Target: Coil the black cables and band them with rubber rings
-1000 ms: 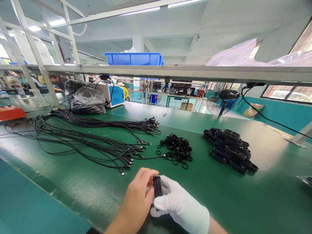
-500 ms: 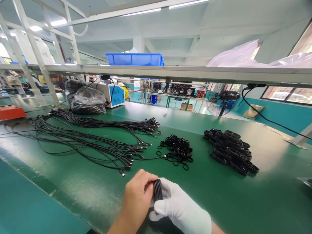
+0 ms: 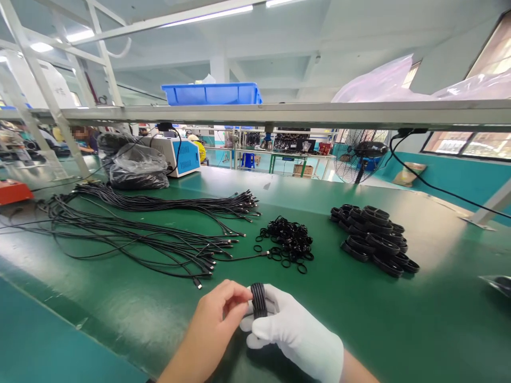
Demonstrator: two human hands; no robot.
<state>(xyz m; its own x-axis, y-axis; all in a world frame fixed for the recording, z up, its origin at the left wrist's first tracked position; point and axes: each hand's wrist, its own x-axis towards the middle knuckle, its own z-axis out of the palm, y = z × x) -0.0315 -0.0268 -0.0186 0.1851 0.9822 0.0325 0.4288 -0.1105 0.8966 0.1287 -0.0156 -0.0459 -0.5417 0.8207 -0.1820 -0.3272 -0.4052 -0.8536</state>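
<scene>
A coiled black cable (image 3: 259, 301) stands on edge in my right hand (image 3: 297, 330), which wears a white glove. The gloved thumb and fingers close round its lower part. My left hand (image 3: 215, 324) is bare, and its thumb and fingertips are drawn together at the coil's left side. What lies between those fingertips is partly hidden. Past my hands lies a heap of small black rings (image 3: 289, 239). Straight black cables (image 3: 159, 242) with plug ends stretch across the left of the table, in two bunches. To the right is a pile of coiled cables (image 3: 375, 239).
A green table (image 3: 439, 308) carries everything. Behind the cables are a plastic-wrapped bundle (image 3: 139, 165) and a blue-and-white machine (image 3: 183, 155). Overhead, a shelf (image 3: 295, 113) holds a blue bin (image 3: 211, 94). A black cord (image 3: 439, 186) hangs at the right.
My left fingers have drawn back slightly from over the coil to its left edge, uncovering more of it. The right hand keeps its hold. The whole view has shifted a little.
</scene>
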